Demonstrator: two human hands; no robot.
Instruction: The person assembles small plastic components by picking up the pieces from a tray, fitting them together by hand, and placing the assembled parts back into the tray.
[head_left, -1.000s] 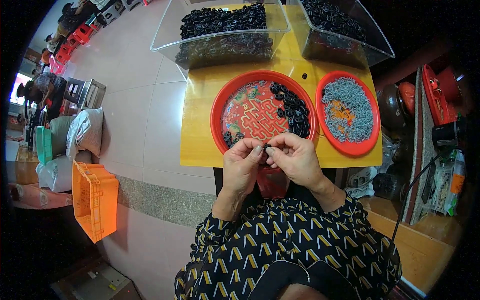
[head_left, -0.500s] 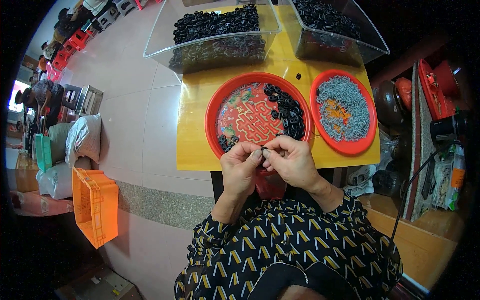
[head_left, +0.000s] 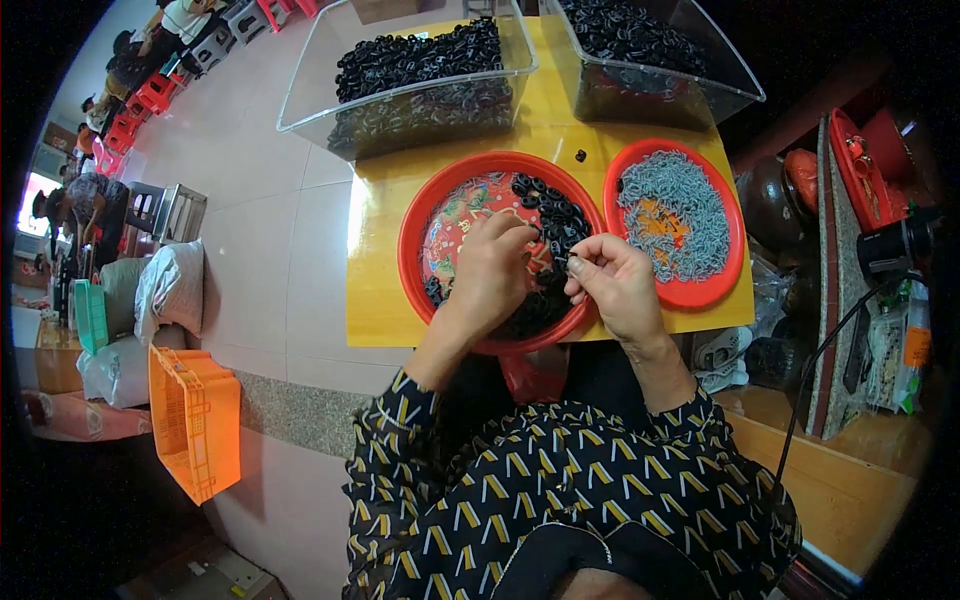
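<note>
A round red tray [head_left: 412, 290] with a gold pattern holds small black plastic pieces [head_left: 566, 215], mostly heaped on its right side. My left hand [head_left: 490, 268] is over the tray, its fingers curled down toward the pieces; the thumb is hidden, as is whatever the fingers may hold. At the tray's right rim, my right hand [head_left: 622, 285] pinches a small black piece [head_left: 573, 257] between thumb and forefinger. Just right of it stands an oval red tray [head_left: 738, 240] of short grey pin-like parts [head_left: 680, 200].
Two clear bins [head_left: 430, 105] [head_left: 650, 85] full of black pieces stand at the table's far side. One loose black piece [head_left: 580, 156] lies on the yellow table [head_left: 375, 270]. An orange crate [head_left: 197, 425] and white sacks [head_left: 170, 285] are on the left; people sit farther off.
My hands, earlier together over a small black piece at the tray's near rim, have parted. The left moved up over the tray, the right shifted right with a black piece.
</note>
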